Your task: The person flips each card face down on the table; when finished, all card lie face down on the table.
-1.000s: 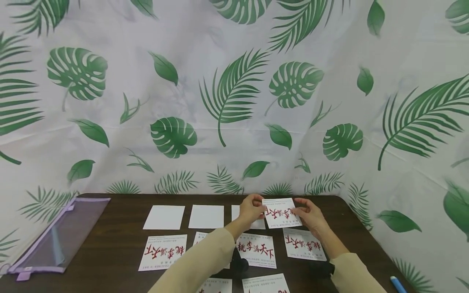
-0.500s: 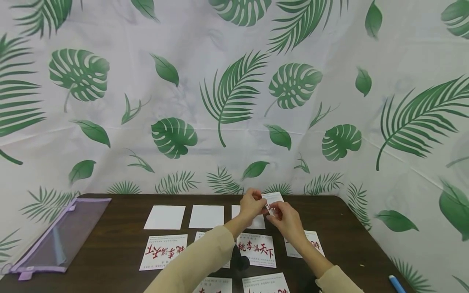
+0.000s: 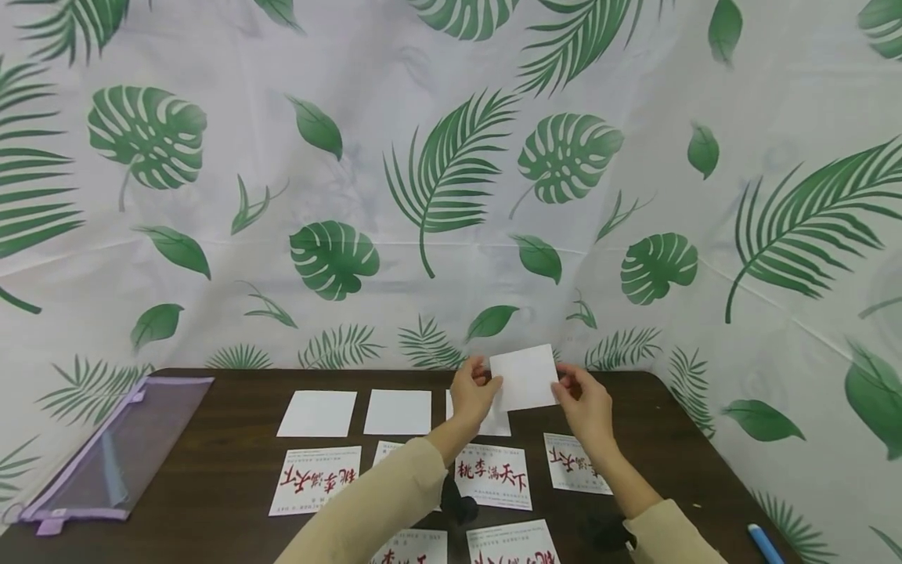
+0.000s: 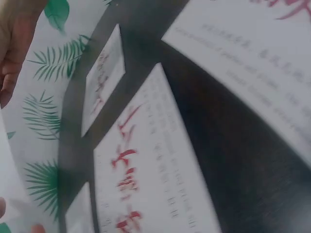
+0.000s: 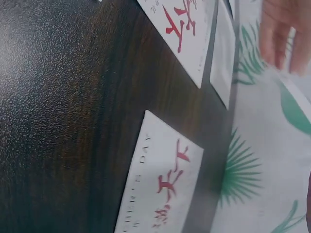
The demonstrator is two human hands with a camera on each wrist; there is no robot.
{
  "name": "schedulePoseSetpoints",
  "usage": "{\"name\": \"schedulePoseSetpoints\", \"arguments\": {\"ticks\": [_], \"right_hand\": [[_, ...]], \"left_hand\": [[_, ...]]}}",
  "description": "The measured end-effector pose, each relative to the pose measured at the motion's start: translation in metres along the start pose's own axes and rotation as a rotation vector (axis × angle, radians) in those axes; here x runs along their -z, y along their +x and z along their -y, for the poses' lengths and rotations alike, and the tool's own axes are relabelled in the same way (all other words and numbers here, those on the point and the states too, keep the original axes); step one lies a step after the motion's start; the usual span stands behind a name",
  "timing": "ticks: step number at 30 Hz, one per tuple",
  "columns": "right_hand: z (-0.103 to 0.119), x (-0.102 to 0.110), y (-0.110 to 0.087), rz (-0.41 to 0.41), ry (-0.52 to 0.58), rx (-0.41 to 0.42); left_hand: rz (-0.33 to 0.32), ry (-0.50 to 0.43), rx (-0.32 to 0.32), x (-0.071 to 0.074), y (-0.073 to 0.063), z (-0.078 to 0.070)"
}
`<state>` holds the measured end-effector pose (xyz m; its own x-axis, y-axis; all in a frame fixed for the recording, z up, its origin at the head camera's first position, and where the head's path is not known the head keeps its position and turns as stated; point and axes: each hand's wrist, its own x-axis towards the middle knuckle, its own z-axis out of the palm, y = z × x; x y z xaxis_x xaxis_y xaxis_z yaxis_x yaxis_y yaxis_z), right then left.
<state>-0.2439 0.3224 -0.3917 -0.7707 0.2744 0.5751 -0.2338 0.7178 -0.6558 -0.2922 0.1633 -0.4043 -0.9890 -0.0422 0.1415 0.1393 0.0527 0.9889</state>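
Note:
In the head view, a square white card (image 3: pixel 524 378) is held up above the table's far edge, its blank face toward me. My left hand (image 3: pixel 474 398) pinches its left edge between thumb and fingers. On the opposite edge, my right hand (image 3: pixel 586 403) pinches it near the lower right corner. Below the right hand lies a card with red Chinese characters (image 3: pixel 574 464), partly covered by the wrist. A blank white card (image 3: pixel 496 421) lies partly hidden behind the left hand. The left wrist view catches only a strip of the held card (image 4: pixel 9 179) at its left edge.
Two more blank cards (image 3: pixel 317 413) lie along the back of the dark table (image 3: pixel 211 462). Several red-lettered cards (image 3: pixel 315 480) lie nearer, some under the left sleeve. A purple-edged mesh pouch (image 3: pixel 120 454) is at far left, a blue pen (image 3: pixel 764 542) at front right.
The held card showed its red lettering one second ago; now its blank side faces me and it is higher. My right hand moved inward to the left, then back right to the card's edge.

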Motion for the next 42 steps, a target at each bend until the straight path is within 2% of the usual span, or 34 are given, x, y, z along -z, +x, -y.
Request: {"name": "schedulePoseSetpoints", "arguments": {"ticks": [4,6,12,16,19,24,27,31,35,42], "right_hand": [[-0.011,0.004,0.001,0.050,0.100,-0.145],[-0.019,0.005,0.002,0.060,0.127,-0.191],[-0.041,0.006,0.003,0.117,0.002,-0.253],[-0.055,0.008,0.003,0.190,-0.084,-0.269],[-0.068,0.009,0.002,0.223,-0.131,-0.275],[-0.084,0.008,0.003,0.243,-0.187,-0.281],[-0.091,0.008,0.003,0.255,-0.215,-0.298],[-0.094,0.008,0.002,0.297,-0.226,-0.347],[-0.094,0.010,0.000,0.329,-0.228,-0.360],[-0.094,0.019,0.002,0.355,-0.281,-0.317]], "left_hand": [[0.068,0.006,0.055,-0.001,-0.005,0.012],[0.084,0.010,0.040,-0.003,-0.007,0.017],[0.089,0.112,-0.079,-0.013,-0.010,0.026],[0.136,0.194,-0.141,-0.021,-0.012,0.032],[0.169,0.279,-0.189,-0.027,-0.011,0.038],[0.190,0.451,-0.306,-0.036,-0.008,0.043],[0.214,0.552,-0.337,-0.041,-0.008,0.046],[0.233,0.687,-0.336,-0.045,-0.010,0.047],[0.245,0.775,-0.313,-0.046,-0.012,0.045],[0.314,0.837,-0.239,-0.049,-0.014,0.036]]}}
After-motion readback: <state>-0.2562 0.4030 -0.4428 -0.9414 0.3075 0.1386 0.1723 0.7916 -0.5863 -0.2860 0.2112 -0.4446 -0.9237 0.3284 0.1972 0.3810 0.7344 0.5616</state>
